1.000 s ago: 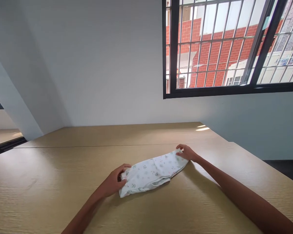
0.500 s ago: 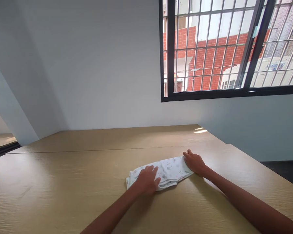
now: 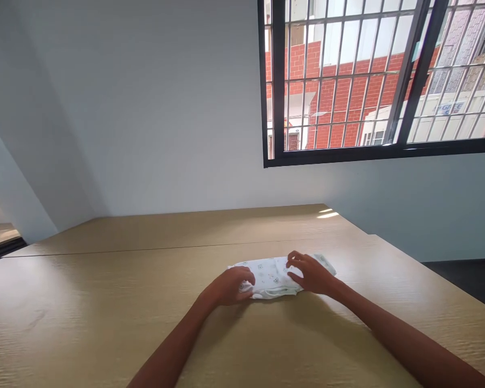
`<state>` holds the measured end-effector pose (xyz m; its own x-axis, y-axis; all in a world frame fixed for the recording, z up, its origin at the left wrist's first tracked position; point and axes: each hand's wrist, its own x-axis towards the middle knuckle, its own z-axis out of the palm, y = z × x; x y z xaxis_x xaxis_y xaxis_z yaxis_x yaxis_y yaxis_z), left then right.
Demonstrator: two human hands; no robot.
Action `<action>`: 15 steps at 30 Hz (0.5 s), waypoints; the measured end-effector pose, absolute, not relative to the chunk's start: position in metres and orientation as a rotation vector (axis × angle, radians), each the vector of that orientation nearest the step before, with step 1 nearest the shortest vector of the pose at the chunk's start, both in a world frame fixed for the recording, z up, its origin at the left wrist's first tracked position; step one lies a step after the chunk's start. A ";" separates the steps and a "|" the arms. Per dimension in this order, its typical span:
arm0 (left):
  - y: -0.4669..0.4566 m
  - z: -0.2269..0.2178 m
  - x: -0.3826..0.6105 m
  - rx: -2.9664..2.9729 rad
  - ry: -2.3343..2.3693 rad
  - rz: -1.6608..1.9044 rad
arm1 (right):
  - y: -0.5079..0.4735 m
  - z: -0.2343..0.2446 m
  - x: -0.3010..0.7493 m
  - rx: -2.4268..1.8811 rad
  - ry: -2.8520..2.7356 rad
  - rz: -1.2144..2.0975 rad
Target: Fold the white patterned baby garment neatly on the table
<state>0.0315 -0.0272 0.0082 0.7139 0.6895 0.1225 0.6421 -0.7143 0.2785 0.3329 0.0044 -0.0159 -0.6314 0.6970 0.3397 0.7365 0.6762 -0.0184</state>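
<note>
A folded white cloth [image 3: 269, 274] with a small dark and pinkish print lies flat on the wooden table, its front edge showing several layers. My left hand [image 3: 231, 285] rests at its left end, fingers curved over the top and thumb apart at the front edge. Over the right part is my right hand [image 3: 312, 274], its fingers bent and spread from the thumb, touching the cloth from above. A greyish-green end of the cloth sticks out behind this hand. Whether either hand pinches any fabric is hard to see.
The light wooden table [image 3: 105, 312] spreads wide around the cloth, with a thin seam across its far part. Behind it rises a pale wall [image 3: 165, 118] with a black-framed, barred window [image 3: 347, 156] at the upper right. Dark floor [image 3: 464, 280] shows past the right edge.
The cloth looks shorter and straighter now. My left hand has shifted to its left end; my right hand has moved inward from the right end, leaving some cloth beyond it.
</note>
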 end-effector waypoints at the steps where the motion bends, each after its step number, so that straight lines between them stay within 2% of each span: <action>1: -0.028 0.008 0.034 2.710 1.055 0.327 | -0.003 -0.016 0.326 -1.048 -2.591 -0.104; 6: -0.036 0.002 0.056 2.722 1.057 0.402 | -0.024 -0.022 0.314 -0.804 -2.605 0.130; 15: -0.039 -0.002 0.077 2.795 1.075 0.439 | -0.008 -0.023 0.337 -0.663 -2.569 0.383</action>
<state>0.0768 -0.0395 -0.0024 0.7065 0.6707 0.2260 0.6374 -0.7417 0.2087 0.3371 -0.0081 -0.0231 -0.7796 0.5126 0.3598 0.3855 0.8456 -0.3693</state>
